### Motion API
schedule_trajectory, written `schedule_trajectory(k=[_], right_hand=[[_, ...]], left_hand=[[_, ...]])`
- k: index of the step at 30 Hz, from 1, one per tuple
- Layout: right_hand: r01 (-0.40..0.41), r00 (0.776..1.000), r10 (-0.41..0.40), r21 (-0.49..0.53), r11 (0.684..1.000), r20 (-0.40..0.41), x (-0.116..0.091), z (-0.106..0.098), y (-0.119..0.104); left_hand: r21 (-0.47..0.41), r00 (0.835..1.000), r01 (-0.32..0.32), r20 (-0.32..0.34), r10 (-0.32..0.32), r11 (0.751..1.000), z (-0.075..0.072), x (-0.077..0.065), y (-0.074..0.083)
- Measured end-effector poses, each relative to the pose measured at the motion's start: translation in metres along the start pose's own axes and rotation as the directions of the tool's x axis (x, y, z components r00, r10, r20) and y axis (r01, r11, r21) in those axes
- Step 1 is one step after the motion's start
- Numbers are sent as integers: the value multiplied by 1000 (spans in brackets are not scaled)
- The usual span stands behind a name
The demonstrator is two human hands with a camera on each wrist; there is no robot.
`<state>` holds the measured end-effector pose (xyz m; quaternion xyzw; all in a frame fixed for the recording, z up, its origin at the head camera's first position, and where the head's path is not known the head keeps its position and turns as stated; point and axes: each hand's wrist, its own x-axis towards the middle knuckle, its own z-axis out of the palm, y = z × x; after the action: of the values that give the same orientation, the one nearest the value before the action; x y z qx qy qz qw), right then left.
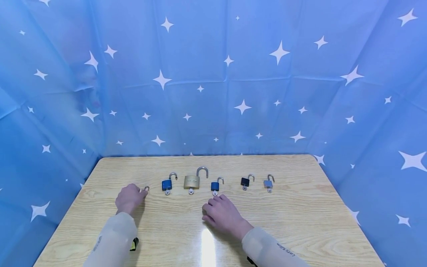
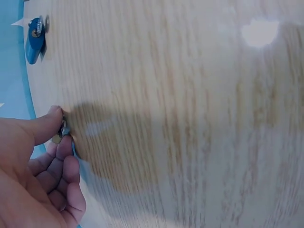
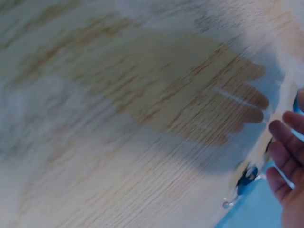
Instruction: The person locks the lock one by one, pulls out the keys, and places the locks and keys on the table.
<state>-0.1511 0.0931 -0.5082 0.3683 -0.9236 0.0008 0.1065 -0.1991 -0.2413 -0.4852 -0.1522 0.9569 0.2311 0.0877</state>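
Between thumb and index finger, my left hand (image 1: 129,197) pinches a small padlock (image 2: 62,129) at the left of the row. Its body is mostly hidden by the fingers; the shackle shows beside the fingertips in the head view. A glimpse of brass colour shows in the left wrist view. Nearest to it on the right is a blue padlock (image 1: 166,185) with its shackle swung out and a key in it. My right hand (image 1: 221,213), fingers relaxed and holding nothing, is low over the wooden table (image 1: 287,230), just below a smaller blue padlock (image 1: 215,186).
A large brass padlock (image 1: 191,181) lies between the two blue ones. Farther right are a black padlock (image 1: 245,181) and a silver-grey padlock (image 1: 268,184). All have open shackles and keys inserted. A blue star-patterned curtain (image 1: 207,104) hangs behind the table.
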Motion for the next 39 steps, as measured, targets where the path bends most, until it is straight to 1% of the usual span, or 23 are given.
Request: schedule_trajectory(k=[3, 6, 10, 13, 16, 19, 21, 24, 29, 34, 36, 39], right_hand=[[4, 1000, -4, 1, 1000, -6, 0, 0, 0], [-7, 1000, 7, 7, 1000, 6, -1, 0, 0], [-21, 1000, 21, 18, 1000, 16, -1, -1, 1], [-43, 999, 42, 36, 998, 24, -2, -3, 1], [-72, 997, 70, 52, 996, 36, -3, -5, 1], [-90, 995, 87, 56, 994, 47, -4, -7, 2], [-97, 994, 94, 61, 993, 52, -4, -8, 3], [-118, 992, 114, 81, 990, 51, -4, -10, 4], [-190, 981, 185, 134, 973, 51, -1, -20, 12], [-268, 963, 261, 178, 947, 62, 2, -32, 21], [-282, 959, 277, 191, 940, 50, 4, -37, 24], [-301, 953, 299, 210, 930, 41, 7, -43, 27]], left_hand=[[-28, 1000, -4, 16, 5, 1000, 1, 1, -1], [-54, 999, -20, 30, 22, 998, 2, 1, -2], [-69, 998, -48, 33, 50, 996, 2, -3, -2], [-73, 997, -75, 28, 77, 995, 1, -10, 2], [-76, 993, -110, 24, 112, 991, 0, -18, 9], [-94, 988, -152, 16, 155, 984, 2, -28, 19], [-129, 984, -175, 14, 178, 976, 4, -35, 27], [-223, 978, -197, 15, 206, 955, 12, -46, 42], [-363, 970, -217, 26, 242, 906, 29, -61, 70], [-451, 955, -239, 53, 292, 860, 49, -73, 96], [-481, 947, -246, 65, 314, 841, 58, -76, 105], [-508, 936, -254, 83, 341, 823, 71, -83, 117]])
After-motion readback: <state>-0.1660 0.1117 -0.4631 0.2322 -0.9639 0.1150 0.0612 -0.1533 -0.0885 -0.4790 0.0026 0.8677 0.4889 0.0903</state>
